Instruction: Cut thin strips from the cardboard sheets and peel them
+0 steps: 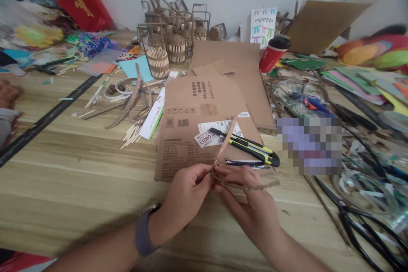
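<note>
- Bare forearms [105, 242] lay nearest the camera, with a watch [147, 225] on a grey-purple strap at the left wrist.
- Between the hands was a narrow brown strip [225, 141], bent into a small loop at the fingertips; one end slanted up and away over the cardboard, and a thin length ran out across the right fingers. Whether these were one piece could not be told.
- Thumb and forefinger of the left hand [186, 191] pinched the strip at the loop.
- Fingers of the right hand [255, 199] pinched it just beside them, the two sets of fingertips nearly meeting.
- Just beyond both hands lay a printed cardboard box [178, 157], flattened on the wooden table [95, 204].
- Ahead of the right hand, a yellow-and-black utility knife [255, 151] rested on it, near some dark thread [242, 163].
- Black scissors [341, 205] lay to the right hand's right.
- Ahead and left of the left hand were pale sticks [133, 132] and curved woven strips [129, 103].
- Well beyond the hands stood small woven baskets [158, 63] and a red cup [272, 57].
- Far left, another person's hand [8, 93] showed.
</note>
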A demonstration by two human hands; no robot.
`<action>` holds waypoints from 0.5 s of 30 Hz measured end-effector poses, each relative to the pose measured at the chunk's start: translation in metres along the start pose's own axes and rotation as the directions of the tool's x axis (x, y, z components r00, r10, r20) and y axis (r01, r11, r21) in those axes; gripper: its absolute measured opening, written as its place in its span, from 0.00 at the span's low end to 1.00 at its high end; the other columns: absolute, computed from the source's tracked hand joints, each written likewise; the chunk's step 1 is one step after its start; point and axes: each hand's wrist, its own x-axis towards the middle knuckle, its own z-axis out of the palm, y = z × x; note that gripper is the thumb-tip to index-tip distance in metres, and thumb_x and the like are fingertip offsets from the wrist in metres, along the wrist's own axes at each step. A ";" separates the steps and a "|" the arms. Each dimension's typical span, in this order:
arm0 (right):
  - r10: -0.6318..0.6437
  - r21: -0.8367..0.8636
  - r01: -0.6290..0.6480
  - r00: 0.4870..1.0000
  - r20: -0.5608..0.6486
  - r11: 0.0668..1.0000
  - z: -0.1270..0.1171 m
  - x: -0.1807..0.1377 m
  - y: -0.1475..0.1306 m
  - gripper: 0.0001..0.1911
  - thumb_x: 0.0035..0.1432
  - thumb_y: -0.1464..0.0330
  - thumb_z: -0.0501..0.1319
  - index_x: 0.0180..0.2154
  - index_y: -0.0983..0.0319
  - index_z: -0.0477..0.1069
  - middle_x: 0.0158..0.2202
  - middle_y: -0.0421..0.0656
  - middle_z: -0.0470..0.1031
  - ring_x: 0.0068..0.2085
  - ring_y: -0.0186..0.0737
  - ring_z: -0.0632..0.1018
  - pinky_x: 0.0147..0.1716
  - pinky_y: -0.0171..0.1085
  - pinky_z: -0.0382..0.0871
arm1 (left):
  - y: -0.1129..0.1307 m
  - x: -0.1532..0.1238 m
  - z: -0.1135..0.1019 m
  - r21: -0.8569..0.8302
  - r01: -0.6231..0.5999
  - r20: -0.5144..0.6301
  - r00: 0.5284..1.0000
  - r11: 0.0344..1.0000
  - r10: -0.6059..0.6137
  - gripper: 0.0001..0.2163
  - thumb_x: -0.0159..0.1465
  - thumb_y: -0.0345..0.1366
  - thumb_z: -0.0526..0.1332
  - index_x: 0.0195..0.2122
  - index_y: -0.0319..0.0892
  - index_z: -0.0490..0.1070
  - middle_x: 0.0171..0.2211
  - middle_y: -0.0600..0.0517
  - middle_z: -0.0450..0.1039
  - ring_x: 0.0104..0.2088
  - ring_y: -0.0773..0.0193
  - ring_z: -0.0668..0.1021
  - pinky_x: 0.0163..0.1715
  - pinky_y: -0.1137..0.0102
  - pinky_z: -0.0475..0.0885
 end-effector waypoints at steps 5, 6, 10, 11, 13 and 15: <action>0.011 -0.018 -0.010 1.000 0.018 1.000 0.001 -0.001 0.000 0.10 0.62 0.72 0.59 0.44 0.54 0.71 0.40 0.41 0.82 0.40 0.43 0.82 0.42 0.44 0.73 | -0.003 0.001 0.002 -0.052 0.051 -0.043 0.998 0.997 -0.053 0.11 0.62 0.34 0.56 0.37 0.39 0.79 0.34 0.50 0.80 0.35 0.61 0.80 0.37 0.72 0.73; 0.065 0.001 -0.065 0.998 0.021 0.998 0.001 -0.001 0.000 0.08 0.63 0.70 0.58 0.43 0.54 0.72 0.38 0.41 0.82 0.40 0.43 0.82 0.40 0.43 0.74 | -0.004 0.001 0.003 -0.076 0.058 -0.041 0.997 0.995 -0.061 0.11 0.62 0.35 0.56 0.37 0.39 0.79 0.34 0.49 0.80 0.35 0.60 0.80 0.37 0.71 0.74; 0.258 0.091 -0.257 0.966 -0.002 0.962 0.001 -0.004 0.002 0.08 0.65 0.65 0.56 0.40 0.57 0.74 0.36 0.44 0.82 0.38 0.43 0.82 0.35 0.38 0.76 | -0.008 0.002 0.005 -0.111 0.081 0.005 0.997 0.990 -0.081 0.12 0.63 0.38 0.57 0.40 0.39 0.78 0.35 0.48 0.80 0.35 0.59 0.80 0.37 0.68 0.75; 0.260 0.100 -0.258 0.966 -0.005 0.961 0.002 -0.004 0.003 0.08 0.65 0.65 0.56 0.39 0.57 0.73 0.37 0.44 0.82 0.38 0.43 0.82 0.35 0.38 0.76 | -0.008 0.002 0.005 -0.106 0.074 0.019 0.997 0.992 -0.073 0.12 0.63 0.38 0.57 0.40 0.39 0.78 0.35 0.48 0.80 0.36 0.58 0.80 0.38 0.68 0.74; 0.214 0.091 -0.213 0.977 0.000 0.973 0.003 -0.005 0.004 0.07 0.65 0.66 0.57 0.40 0.56 0.73 0.37 0.43 0.82 0.39 0.42 0.82 0.37 0.39 0.76 | -0.007 0.003 0.004 -0.086 0.045 0.040 0.998 0.995 -0.042 0.12 0.64 0.38 0.58 0.42 0.40 0.78 0.37 0.49 0.80 0.39 0.58 0.80 0.40 0.69 0.74; 0.145 0.065 -0.145 0.989 0.001 0.987 0.004 -0.005 0.004 0.06 0.64 0.68 0.57 0.42 0.55 0.72 0.37 0.41 0.81 0.40 0.40 0.81 0.39 0.39 0.74 | -0.006 0.003 0.003 -0.063 0.023 0.048 0.999 0.998 -0.020 0.12 0.64 0.38 0.57 0.43 0.40 0.78 0.39 0.49 0.80 0.40 0.59 0.80 0.40 0.70 0.73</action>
